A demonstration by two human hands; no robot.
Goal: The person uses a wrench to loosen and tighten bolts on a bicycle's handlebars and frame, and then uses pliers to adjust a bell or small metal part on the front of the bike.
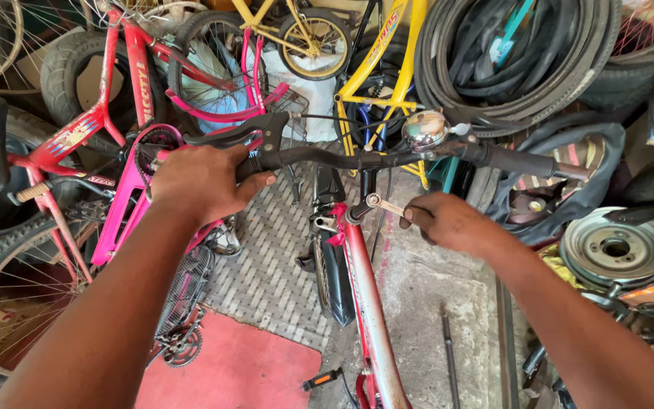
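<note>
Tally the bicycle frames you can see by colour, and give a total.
Red frames: 2, the one being worked on and the one at the left
Pink frames: 1
Yellow frames: 2, the large one and the small one behind
Total: 5

Matt black rubber handlebar grip (266,160), shiny chrome bell (425,129), bare metal spanner (386,204), glossy red frame (369,295)
</note>
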